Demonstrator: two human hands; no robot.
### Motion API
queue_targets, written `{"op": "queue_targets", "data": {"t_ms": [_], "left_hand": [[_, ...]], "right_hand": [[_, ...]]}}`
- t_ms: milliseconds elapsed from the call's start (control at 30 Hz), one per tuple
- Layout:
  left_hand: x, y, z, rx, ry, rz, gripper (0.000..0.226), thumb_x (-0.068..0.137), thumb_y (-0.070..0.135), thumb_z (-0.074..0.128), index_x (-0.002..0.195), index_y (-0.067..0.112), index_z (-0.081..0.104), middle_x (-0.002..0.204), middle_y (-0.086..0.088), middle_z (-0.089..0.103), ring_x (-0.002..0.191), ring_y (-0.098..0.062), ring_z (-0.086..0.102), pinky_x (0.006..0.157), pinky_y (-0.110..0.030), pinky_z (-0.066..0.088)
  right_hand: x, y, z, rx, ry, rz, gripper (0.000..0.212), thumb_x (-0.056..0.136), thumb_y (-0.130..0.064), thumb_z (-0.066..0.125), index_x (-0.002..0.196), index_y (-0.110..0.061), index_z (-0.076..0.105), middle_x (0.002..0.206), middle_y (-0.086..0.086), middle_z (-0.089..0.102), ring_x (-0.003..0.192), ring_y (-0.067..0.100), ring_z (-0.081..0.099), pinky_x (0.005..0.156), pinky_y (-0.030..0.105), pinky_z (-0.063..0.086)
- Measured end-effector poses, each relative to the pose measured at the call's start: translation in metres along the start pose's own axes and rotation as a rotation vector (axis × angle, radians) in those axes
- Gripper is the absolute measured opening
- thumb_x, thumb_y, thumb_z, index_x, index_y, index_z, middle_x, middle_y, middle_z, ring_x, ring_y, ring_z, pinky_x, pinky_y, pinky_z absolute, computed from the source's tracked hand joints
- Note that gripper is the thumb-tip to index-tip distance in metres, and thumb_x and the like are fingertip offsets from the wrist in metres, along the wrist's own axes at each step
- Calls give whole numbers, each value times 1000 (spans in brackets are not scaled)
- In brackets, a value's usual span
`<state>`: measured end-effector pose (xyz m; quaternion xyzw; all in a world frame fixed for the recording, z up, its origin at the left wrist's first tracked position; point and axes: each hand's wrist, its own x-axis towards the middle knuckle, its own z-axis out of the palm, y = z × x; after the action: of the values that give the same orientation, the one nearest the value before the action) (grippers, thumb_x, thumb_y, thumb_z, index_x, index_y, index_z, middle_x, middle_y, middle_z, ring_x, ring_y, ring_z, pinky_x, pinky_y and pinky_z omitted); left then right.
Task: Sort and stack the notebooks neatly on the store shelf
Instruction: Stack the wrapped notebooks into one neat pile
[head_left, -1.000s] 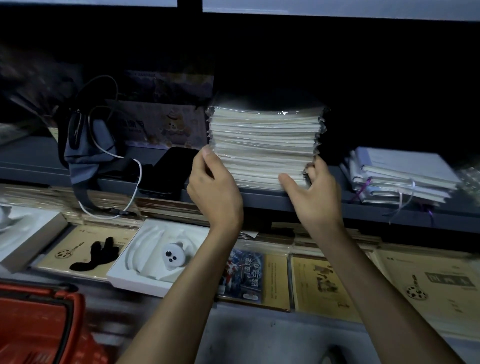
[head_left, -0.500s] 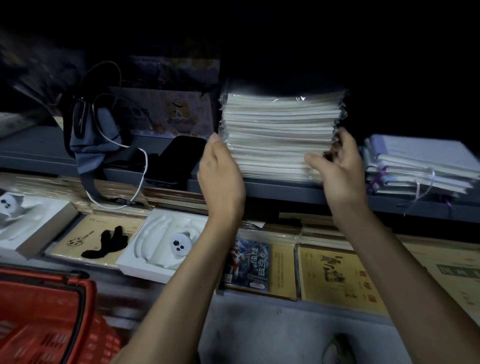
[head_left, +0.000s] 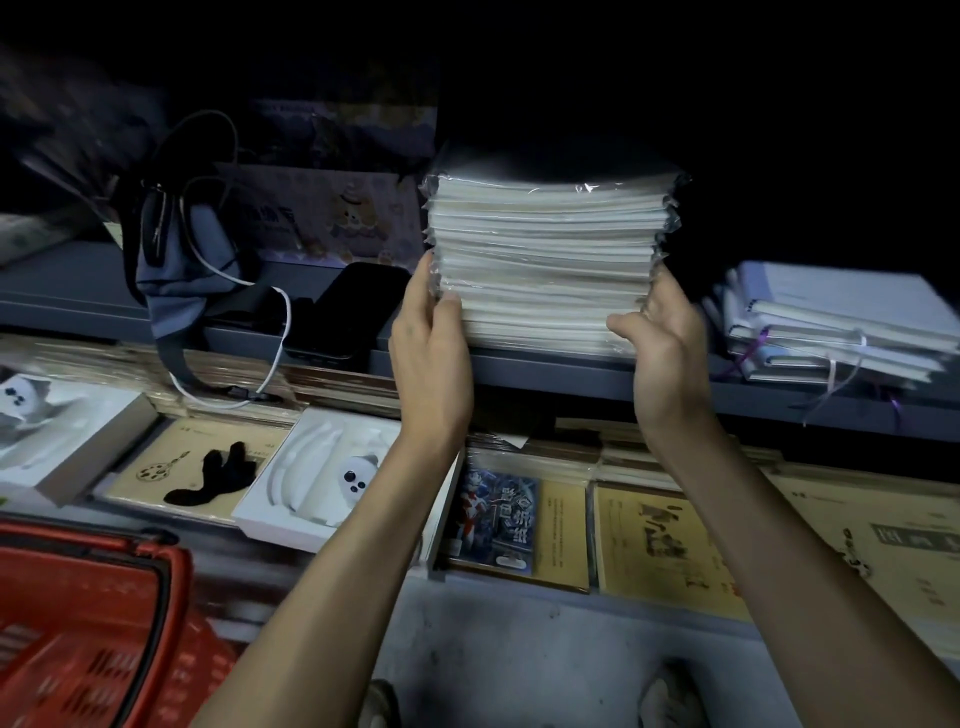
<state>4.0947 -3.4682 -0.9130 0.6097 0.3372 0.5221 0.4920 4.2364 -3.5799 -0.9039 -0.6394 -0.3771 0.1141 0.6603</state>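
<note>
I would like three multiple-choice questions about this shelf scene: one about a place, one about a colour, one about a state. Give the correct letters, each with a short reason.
1. Where does the black phone lie?
A. on the floor
B. on the grey shelf, left of the tall stack
C. on top of that stack

2. What colour is the basket?
A. red
B. blue
C. green

3. How is the tall stack?
A. toppled over
B. lifted by one hand alone
C. upright on the shelf, with the left hand and the right hand at its sides

Answers: 1 B, the phone lies flat on the shelf beside the stack; 2 A, its rim and mesh are red; 3 C, one hand touches each side.
</note>
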Motion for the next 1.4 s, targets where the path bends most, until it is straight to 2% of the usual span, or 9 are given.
{"op": "queue_targets", "data": {"t_ms": [167, 267, 333, 500, 600, 733, 900, 1067, 1400], "left_hand": [[-4, 6, -7, 65, -69, 2, 29, 101, 20, 45, 113, 35, 66, 84, 27, 59, 80, 9, 52, 81, -26, 41], [-4, 11, -15, 98, -156, 10, 14, 98, 27, 45, 90, 33, 55, 83, 4, 62, 79, -11, 55, 78, -35, 36], [0, 10, -19, 63, -210, 33, 30, 98, 30, 47, 111, 11, 65, 115, -17, 68, 110, -30, 62, 91, -37, 45], [-2, 16, -20, -37, -200, -13, 48, 104, 24, 54, 152, 31, 51, 145, 15, 61, 136, 1, 52, 118, -32, 40], [-3, 18, -17, -63, -168, -31, 64, 102, 25, 57, 162, 24, 37, 162, 9, 45, 148, -5, 42, 125, -38, 34], [1, 20, -11, -150, -93, -56, 56, 106, 12, 54, 160, 20, 42, 156, 11, 48, 142, -2, 46, 124, -36, 35], [-6, 16, -1, -154, -82, -48, 59, 106, 13, 53, 162, 23, 36, 163, 13, 39, 149, 1, 36, 124, -27, 31], [-9, 12, 6, -128, -52, -13, 57, 107, 14, 50, 162, 21, 38, 164, 12, 39, 146, 5, 34, 121, -20, 30], [-15, 19, -1, 20, -36, -41, 53, 109, 19, 40, 161, 27, 39, 153, 16, 49, 122, 16, 48, 105, -12, 36]], "right_hand": [[-1, -5, 3, -61, 8, 26, 78, 83, -21, 54, 158, -15, 36, 157, -9, 46, 140, 4, 46, 121, 39, 34], [-2, -9, -1, -59, -7, 75, 82, 79, -16, 55, 159, -18, 35, 152, -20, 42, 139, -5, 39, 120, 25, 28], [-3, -11, -3, -67, -23, 95, 84, 78, -14, 56, 159, -20, 34, 155, -15, 44, 142, 1, 40, 121, 29, 29], [-9, -14, -2, -70, -3, 122, 88, 80, -14, 56, 162, -24, 26, 162, -9, 38, 149, 10, 34, 119, 29, 29], [-13, -12, -5, -101, -22, 133, 88, 80, -16, 58, 161, -31, 27, 160, -14, 41, 147, 8, 37, 121, 38, 33], [-14, -16, -10, -76, -44, 144, 86, 84, -12, 60, 162, -27, 27, 162, -14, 36, 150, 7, 33, 125, 40, 27], [-12, -19, -11, -49, -28, 158, 76, 91, 11, 54, 158, -20, 35, 140, -27, 45, 130, -7, 43, 96, -1, 36], [-13, -19, -8, -32, -2, 160, 82, 86, 6, 57, 160, -19, 32, 159, -11, 37, 148, 7, 31, 123, 28, 26], [-7, -16, -19, -180, 51, 245, 83, 91, 10, 50, 163, -23, 25, 162, -8, 36, 146, 9, 37, 121, 33, 32]]}}
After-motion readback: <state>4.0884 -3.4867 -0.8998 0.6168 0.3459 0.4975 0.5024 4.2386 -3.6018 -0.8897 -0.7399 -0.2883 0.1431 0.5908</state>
